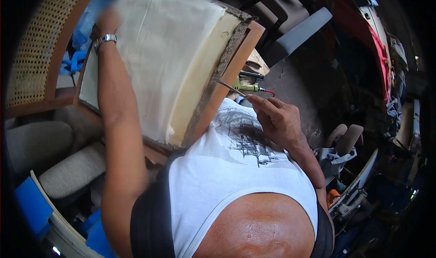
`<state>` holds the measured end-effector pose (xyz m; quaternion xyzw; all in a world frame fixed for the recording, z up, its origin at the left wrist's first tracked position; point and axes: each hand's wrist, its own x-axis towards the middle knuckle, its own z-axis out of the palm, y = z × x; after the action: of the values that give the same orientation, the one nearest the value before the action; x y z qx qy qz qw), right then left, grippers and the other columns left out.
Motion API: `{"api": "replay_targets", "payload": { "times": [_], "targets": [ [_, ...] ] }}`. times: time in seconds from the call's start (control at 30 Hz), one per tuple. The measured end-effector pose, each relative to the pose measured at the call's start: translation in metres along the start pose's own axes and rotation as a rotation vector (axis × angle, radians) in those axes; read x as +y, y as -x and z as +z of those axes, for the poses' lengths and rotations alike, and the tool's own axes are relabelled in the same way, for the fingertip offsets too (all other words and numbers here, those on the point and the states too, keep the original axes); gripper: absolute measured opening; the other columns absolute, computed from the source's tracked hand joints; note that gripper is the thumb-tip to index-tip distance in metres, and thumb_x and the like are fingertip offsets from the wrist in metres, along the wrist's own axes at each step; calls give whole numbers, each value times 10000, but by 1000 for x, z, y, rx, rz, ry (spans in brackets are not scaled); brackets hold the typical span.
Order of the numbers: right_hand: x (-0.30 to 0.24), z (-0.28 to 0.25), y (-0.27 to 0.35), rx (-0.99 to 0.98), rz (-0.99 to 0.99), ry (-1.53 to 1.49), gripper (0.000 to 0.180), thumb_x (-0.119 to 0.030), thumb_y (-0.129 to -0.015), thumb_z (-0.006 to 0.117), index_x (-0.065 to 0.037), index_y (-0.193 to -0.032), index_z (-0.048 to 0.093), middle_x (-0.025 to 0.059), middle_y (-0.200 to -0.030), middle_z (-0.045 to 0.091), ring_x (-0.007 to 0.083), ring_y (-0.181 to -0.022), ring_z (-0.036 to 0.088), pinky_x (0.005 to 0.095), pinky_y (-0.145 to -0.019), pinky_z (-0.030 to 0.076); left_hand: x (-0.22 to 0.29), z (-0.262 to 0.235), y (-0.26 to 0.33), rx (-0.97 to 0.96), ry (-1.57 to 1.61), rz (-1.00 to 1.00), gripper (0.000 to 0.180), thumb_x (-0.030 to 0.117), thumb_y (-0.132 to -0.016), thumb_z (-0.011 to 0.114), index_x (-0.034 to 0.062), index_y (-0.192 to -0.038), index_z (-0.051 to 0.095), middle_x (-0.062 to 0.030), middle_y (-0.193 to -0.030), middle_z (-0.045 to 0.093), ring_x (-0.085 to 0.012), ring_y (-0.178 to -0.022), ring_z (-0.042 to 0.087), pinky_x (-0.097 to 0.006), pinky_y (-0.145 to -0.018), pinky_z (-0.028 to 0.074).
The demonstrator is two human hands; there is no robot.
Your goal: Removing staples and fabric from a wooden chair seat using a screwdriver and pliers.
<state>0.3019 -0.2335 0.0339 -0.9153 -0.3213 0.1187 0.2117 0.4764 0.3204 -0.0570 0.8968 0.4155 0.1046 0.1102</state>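
Right hand (279, 119), mine: one, closed on a slim metal tool (232, 88), index finger along its shaft; tip pointing left, at the mottled brown strip (230, 47). Whether tip and strip touch, I cannot tell.

Left hand (107, 21), mine: one, arm stretched forward, at the far left corner of the padded panel. Blurred there; grip, open or closed, I cannot tell. Steel-coloured watch (106, 40) at the wrist.

Padded panel: one, just ahead of me, left of my right hand, set at a slant. Translucent white sheet (163, 44) over cream padding (193, 96), the padding bare along the right side; mottled strip bordering it; orange-brown wooden rail (234, 67) beyond.

Surroundings: woven cane panel (34, 44) in a wooden frame, left; blue plastic (83, 31) between it and my left wrist; green tool (247, 87) with a red fitting, beyond the rail; grey cushion (72, 169), lower left.
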Motion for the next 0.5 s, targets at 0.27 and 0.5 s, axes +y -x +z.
{"api": "replay_targets", "payload": {
  "times": [0.27,0.5],
  "targets": [
    [-35,-8,4,-70,45,140,418,-200,-994,627,-266,-1405,593,63,-807,635,233,-619,659,394,-535,527,-49,5,-22,-59,86,294,775,744,-955,344,139,-1292,692,-235,-1320,655,-497,-1232,587,-558,-1012,469],
    [-78,-19,-12,-244,96,316,457,-178,-998,599,-176,-1451,545,111,-818,630,257,-601,666,404,-493,500,-62,15,-40,-156,-68,157,955,817,-926,302,23,-1293,685,-298,-1336,631,-505,-1283,564,-552,-1048,446]
  ]
}}
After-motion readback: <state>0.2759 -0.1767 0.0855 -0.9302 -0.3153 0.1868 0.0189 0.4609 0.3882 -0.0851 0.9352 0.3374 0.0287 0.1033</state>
